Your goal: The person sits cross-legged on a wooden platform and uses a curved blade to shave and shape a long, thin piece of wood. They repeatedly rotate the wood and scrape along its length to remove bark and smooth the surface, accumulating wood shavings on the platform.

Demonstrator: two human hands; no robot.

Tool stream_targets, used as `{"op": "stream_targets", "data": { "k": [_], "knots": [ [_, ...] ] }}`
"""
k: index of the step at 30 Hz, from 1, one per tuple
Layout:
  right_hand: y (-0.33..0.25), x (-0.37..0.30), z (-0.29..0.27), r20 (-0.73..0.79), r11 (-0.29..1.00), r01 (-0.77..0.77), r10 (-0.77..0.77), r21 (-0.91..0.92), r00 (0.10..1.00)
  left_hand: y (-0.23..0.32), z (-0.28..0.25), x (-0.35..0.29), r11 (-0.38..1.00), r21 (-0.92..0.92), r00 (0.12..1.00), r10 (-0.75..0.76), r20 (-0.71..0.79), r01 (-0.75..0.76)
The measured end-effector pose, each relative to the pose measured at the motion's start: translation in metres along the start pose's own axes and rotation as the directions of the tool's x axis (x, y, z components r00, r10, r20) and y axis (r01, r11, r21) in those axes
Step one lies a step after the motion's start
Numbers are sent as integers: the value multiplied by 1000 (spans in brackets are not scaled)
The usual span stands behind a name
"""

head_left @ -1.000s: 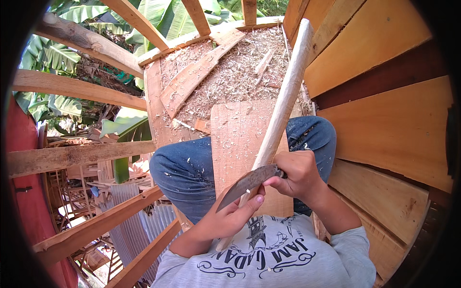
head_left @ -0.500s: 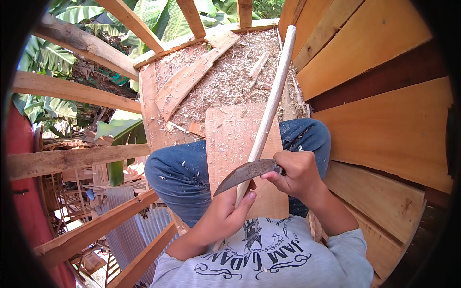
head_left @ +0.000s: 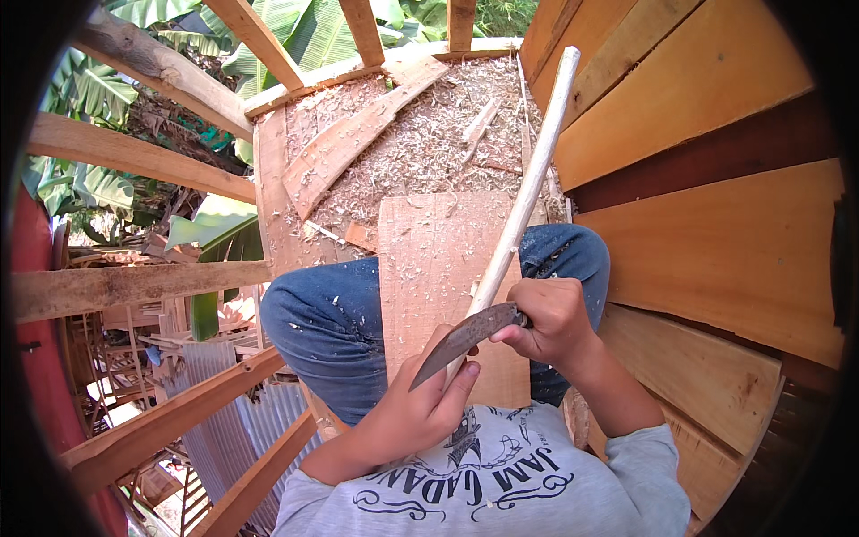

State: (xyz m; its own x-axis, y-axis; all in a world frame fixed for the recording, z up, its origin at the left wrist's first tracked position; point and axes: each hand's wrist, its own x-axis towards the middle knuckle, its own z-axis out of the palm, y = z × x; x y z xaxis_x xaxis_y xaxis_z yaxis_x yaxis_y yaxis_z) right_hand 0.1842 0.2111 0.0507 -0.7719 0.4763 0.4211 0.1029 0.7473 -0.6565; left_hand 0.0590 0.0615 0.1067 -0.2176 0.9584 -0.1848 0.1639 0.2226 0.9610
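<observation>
Above a board [head_left: 425, 259] set between the knees [head_left: 309, 313], the left hand [head_left: 417, 404] curls around the lower part of a pale stick [head_left: 529, 179], we judge to steady its forward slant, while the right hand [head_left: 553, 318] clenches a knife [head_left: 470, 337], seemingly to control where it crosses.

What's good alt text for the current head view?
A person's right hand holds a dark curved metal knife across a long pale wooden stick gripped in the left hand. A tan wooden board lies between blue denim-clad knees; pale wood shavings lie beyond.
</observation>
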Motion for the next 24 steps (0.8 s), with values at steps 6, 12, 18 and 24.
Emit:
{"op": "stream_targets", "data": {
  "k": [6, 12, 18, 24],
  "knots": [
    [14, 0, 3, 50, 997, -55, 58, -58, 997, -12, 3, 6, 986, -109, 992, -125, 14, 126],
    [34, 10, -6, 31, 959, -276, 278, -55, 960, -12, -1, 8, 959, -165, 973, -225, 59, 232],
    [47, 18, -12, -22, 947, -307, 306, -97, 952, -10, -2, 9, 971, -129, 979, -204, 7, 203],
    [36, 16, -2, -12, 902, -419, 423, 109, 906, -13, -2, 7, 999, -6, 999, -40, -26, 40]
  ]
}}
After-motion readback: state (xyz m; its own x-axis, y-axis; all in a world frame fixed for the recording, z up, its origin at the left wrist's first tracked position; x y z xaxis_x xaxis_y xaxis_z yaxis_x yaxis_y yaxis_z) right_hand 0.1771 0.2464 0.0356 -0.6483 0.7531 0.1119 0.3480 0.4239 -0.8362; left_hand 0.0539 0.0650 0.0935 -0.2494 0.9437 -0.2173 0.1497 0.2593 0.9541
